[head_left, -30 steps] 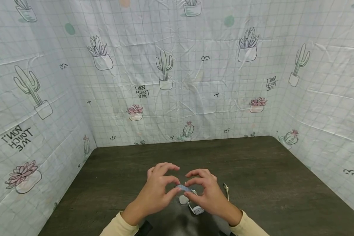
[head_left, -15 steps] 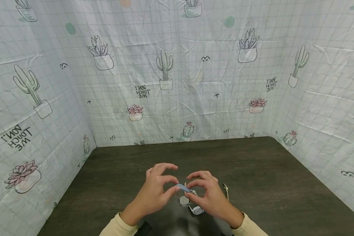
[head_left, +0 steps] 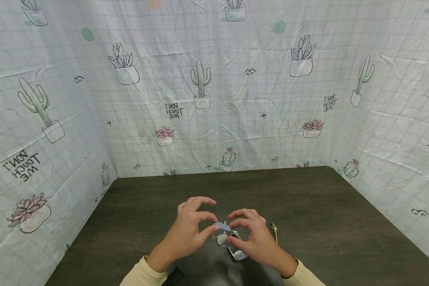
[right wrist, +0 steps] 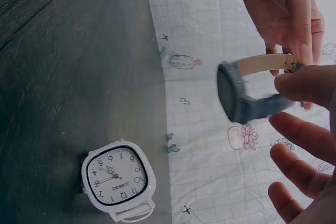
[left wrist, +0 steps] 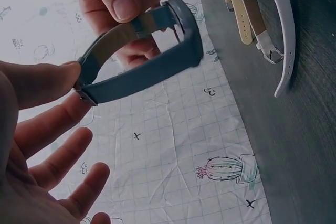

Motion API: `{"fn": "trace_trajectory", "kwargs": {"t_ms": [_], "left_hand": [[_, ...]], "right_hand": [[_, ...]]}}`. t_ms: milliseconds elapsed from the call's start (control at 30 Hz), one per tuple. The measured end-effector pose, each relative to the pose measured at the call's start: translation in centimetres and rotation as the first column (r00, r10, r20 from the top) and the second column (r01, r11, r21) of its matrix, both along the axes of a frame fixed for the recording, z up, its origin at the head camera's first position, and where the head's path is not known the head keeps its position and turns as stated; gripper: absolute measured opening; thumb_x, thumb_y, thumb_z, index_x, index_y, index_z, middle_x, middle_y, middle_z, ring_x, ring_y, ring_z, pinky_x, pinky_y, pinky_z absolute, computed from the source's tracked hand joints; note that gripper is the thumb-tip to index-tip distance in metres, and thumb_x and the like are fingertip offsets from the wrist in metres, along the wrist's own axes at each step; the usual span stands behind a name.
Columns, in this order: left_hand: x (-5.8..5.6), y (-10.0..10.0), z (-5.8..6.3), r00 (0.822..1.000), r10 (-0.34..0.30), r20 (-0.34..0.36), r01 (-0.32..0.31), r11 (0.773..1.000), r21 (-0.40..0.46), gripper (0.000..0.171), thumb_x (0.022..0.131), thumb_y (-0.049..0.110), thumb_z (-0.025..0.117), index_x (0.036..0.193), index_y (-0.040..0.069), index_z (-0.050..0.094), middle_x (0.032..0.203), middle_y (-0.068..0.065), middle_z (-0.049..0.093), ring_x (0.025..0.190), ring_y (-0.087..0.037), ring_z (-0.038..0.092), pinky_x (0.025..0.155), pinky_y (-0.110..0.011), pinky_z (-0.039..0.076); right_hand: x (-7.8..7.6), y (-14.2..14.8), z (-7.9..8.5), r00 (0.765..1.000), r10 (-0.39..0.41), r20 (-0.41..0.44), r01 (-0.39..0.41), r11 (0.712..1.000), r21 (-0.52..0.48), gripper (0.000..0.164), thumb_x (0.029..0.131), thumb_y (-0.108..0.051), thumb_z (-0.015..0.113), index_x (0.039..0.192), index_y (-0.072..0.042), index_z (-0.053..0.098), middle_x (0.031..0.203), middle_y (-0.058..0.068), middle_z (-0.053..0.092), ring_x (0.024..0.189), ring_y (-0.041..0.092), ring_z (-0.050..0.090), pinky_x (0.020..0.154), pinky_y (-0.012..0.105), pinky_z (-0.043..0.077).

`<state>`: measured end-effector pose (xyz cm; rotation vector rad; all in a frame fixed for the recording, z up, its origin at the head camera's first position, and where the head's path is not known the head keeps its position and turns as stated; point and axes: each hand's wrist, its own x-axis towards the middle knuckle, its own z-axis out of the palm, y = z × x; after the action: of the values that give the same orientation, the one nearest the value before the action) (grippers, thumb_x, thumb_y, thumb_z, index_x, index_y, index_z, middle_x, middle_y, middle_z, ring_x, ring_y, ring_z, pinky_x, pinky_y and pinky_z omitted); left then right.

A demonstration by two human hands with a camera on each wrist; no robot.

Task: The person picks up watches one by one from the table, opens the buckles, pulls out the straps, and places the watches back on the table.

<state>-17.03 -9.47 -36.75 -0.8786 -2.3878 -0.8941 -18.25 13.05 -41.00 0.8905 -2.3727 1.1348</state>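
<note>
A blue wristwatch [head_left: 222, 227], its strap closed into a loop with a tan lining, is held up between both hands over the table. My left hand [head_left: 187, 226] pinches the buckle end of the strap between thumb and forefinger, its other fingers spread. My right hand [head_left: 252, 234] holds the strap between thumb and forefinger, the thumb [left wrist: 126, 6] lying along the band in the left wrist view. The watch's dark case [right wrist: 229, 94] faces away from the strap end in the right wrist view, slightly blurred.
On the dark table [head_left: 146, 214] below lies a white square-faced watch [right wrist: 119, 177] with a white strap [left wrist: 286, 30]. A pale round thing [head_left: 222, 240] shows beneath the hands. A gold-coloured band [head_left: 274, 232] lies to the right. Printed cloth [head_left: 214, 131] encloses the table.
The blue watch has turned slightly between the hands. The right thumb has shifted a little lower and away from the forefinger; the left hand stays nearly in place.
</note>
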Motion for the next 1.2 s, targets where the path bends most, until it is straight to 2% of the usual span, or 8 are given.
{"fn": "trace_trajectory", "kwargs": {"t_ms": [200, 467, 700, 967, 1200], "left_hand": [[0.0, 0.4, -0.1, 0.999, -0.019, -0.035, 0.017, 0.998, -0.053, 0.007, 0.080, 0.025, 0.081, 0.082, 0.024, 0.073, 0.127, 0.000, 0.058, 0.126, -0.025, 0.045, 0.096, -0.062, 0.029], [0.1, 1.0, 0.3, 0.999, -0.034, 0.008, 0.035, 0.996, -0.081, 0.006, 0.080, 0.027, 0.081, 0.080, 0.024, 0.076, 0.126, 0.005, 0.057, 0.127, -0.020, 0.043, 0.098, -0.058, 0.028], [0.0, 1.1, 0.6, 0.999, -0.032, 0.018, 0.034, 0.991, -0.126, 0.005, 0.081, 0.028, 0.080, 0.081, 0.024, 0.077, 0.124, 0.007, 0.058, 0.125, -0.019, 0.044, 0.096, -0.056, 0.030], [0.1, 1.1, 0.4, 1.000, -0.026, -0.007, 0.025, 0.993, -0.118, 0.005, 0.080, 0.027, 0.081, 0.079, 0.024, 0.076, 0.124, 0.006, 0.058, 0.124, -0.020, 0.044, 0.096, -0.057, 0.029], [0.2, 1.1, 0.3, 0.999, -0.028, -0.021, 0.026, 0.998, -0.057, 0.005, 0.080, 0.025, 0.081, 0.078, 0.026, 0.077, 0.125, 0.007, 0.059, 0.124, -0.022, 0.046, 0.097, -0.059, 0.028]], "right_hand": [[0.0, -0.1, 0.5, 0.999, 0.029, -0.013, -0.030, 0.999, -0.023, 0.035, 0.073, -0.019, 0.086, 0.096, -0.038, 0.067, 0.116, -0.016, 0.059, 0.109, 0.011, 0.050, 0.088, 0.054, 0.031], [0.3, -0.5, 1.5, 1.000, 0.029, -0.004, -0.029, 1.000, 0.008, 0.027, 0.075, -0.023, 0.085, 0.091, -0.037, 0.068, 0.117, -0.015, 0.059, 0.112, 0.012, 0.050, 0.085, 0.047, 0.028], [0.4, -0.4, 1.5, 1.000, 0.029, -0.007, -0.029, 0.999, 0.013, 0.023, 0.074, -0.023, 0.085, 0.085, -0.036, 0.069, 0.115, -0.014, 0.061, 0.111, 0.013, 0.050, 0.085, 0.047, 0.027], [0.3, -0.5, 1.0, 1.000, 0.017, -0.026, -0.017, 1.000, 0.021, 0.025, 0.072, -0.019, 0.086, 0.080, -0.035, 0.069, 0.113, -0.014, 0.060, 0.111, 0.013, 0.049, 0.085, 0.049, 0.027], [0.4, -0.5, 1.2, 1.000, -0.002, 0.003, 0.002, 1.000, 0.005, 0.026, 0.071, -0.015, 0.085, 0.077, -0.035, 0.069, 0.111, -0.014, 0.062, 0.112, 0.013, 0.049, 0.085, 0.049, 0.027]]}}
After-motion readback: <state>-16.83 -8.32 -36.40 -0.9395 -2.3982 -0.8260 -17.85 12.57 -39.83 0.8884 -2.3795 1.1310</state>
